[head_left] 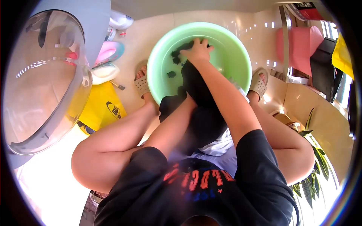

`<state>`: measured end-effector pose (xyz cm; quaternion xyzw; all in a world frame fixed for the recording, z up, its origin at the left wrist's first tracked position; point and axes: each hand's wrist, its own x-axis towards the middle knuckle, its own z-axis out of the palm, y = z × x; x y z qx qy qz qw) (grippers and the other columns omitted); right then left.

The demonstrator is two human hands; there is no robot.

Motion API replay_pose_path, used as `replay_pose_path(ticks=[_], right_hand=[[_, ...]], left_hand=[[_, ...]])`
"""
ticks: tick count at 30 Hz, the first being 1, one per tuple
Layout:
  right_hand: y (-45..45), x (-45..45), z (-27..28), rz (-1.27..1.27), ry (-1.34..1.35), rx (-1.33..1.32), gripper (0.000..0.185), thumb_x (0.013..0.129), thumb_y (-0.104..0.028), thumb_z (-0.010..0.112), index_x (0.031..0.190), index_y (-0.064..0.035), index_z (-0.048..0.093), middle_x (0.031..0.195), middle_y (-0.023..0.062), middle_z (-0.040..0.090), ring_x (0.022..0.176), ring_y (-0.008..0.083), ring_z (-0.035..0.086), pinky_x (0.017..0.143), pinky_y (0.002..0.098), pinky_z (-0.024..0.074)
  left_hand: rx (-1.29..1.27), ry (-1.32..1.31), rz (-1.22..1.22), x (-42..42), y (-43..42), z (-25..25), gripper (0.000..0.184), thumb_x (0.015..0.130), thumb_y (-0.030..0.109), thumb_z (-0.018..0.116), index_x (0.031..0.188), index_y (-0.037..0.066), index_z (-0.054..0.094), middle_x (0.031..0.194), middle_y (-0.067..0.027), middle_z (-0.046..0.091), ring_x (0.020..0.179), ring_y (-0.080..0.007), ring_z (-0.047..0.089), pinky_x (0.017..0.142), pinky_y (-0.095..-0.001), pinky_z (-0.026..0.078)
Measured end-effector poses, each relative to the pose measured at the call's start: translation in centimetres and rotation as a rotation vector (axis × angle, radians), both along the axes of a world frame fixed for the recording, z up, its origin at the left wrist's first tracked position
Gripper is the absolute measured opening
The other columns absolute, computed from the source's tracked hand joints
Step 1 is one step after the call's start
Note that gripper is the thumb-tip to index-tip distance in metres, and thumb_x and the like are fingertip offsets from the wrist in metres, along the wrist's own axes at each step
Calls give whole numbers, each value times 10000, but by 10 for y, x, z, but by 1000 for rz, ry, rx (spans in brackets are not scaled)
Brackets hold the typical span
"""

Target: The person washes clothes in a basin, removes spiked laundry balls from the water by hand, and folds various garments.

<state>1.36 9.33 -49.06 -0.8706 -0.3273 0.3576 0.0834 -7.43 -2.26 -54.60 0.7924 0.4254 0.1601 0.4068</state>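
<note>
A light green basin (152, 56) stands on the floor between my feet. My right hand (198, 53) reaches into it, fingers spread over dark scraps (176, 56) on the basin's inside. Whether these are cloth or something else, I cannot tell. Below that wrist, a black cloth (194, 81) hangs over the near rim and runs back to my lap. At the near rim my left hand (190, 101) is tucked into the black cloth, its fingers hidden. A smaller dark piece (171, 74) lies apart on the left of the basin.
White cloth (218, 145) lies across my lap. To the left are a clear round appliance door (41, 83), a yellow bag (101, 105) and several bottles. A pink bin (298, 49) and a black item (323, 67) stand right. A leafy plant (316, 169) is beside my right knee.
</note>
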Motion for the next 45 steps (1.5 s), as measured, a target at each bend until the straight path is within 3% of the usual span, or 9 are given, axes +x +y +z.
replay_pose_path(ticks=[10,24,31,34,36,37,39,40,45], right_hand=[[-39,-55,2,884,-193,92,741,707,-406,804,1338,-235,455,1352,104,402,1267,419,349,929,493,510],[-84,10,-22,444,91,125,681,691,-247,830,1284,-163,507,1247,94,465,1152,399,446,944,480,493],[-128,39,-37,734,-49,480,487,841,-165,654,1298,-129,489,1354,103,453,1152,376,474,919,431,490],[-148,65,-26,864,94,358,342,881,-122,568,1222,-117,545,1210,120,575,1087,353,562,884,411,498],[-165,83,-28,887,282,82,287,873,-92,547,1152,-130,601,990,132,668,975,329,639,853,407,498],[-176,90,-22,953,193,41,245,883,-92,527,1109,-142,608,948,135,674,936,332,655,826,401,510],[-192,96,-13,1076,17,-31,195,903,-92,487,1025,-165,621,864,140,687,859,338,687,772,389,535],[-189,91,-2,1144,-51,-118,202,910,-101,483,1035,-174,624,873,145,687,872,338,686,774,379,537],[-191,76,34,953,-213,-293,238,908,-105,498,1102,-149,627,954,167,678,987,310,660,825,350,527]], left_hand=[[-68,-54,-21,2,-8,6,384,910,274,546,1225,55,538,1184,-153,579,1107,-340,530,921,-410,426],[-133,-116,40,4,-32,-10,334,912,248,536,1164,30,544,1130,-174,593,1049,-368,556,883,-416,449],[-309,93,99,0,-45,-29,299,918,229,522,1119,9,546,1110,-192,604,1033,-391,567,866,-418,466],[-230,234,704,11,-50,-35,255,945,199,482,1065,-19,539,1119,-233,605,1082,-407,561,886,-443,473],[-731,42,1630,20,-34,12,262,969,205,454,1046,-33,535,1079,-263,620,1051,-407,596,874,-462,484],[-831,78,1686,15,-38,6,236,971,168,455,1029,-41,547,1026,-257,633,954,-402,628,798,-457,516],[-1088,-441,1655,-4,-68,-94,224,956,144,437,1058,-18,553,954,-200,635,853,-337,642,716,-408,530],[-1237,-658,1628,-16,-58,-55,226,948,131,428,1072,-7,556,919,-171,636,803,-305,649,675,-383,537],[-1491,-342,1065,1,-66,-54,229,832,129,659,1021,1,636,893,-121,642,796,-274,633,636,-395,536]])
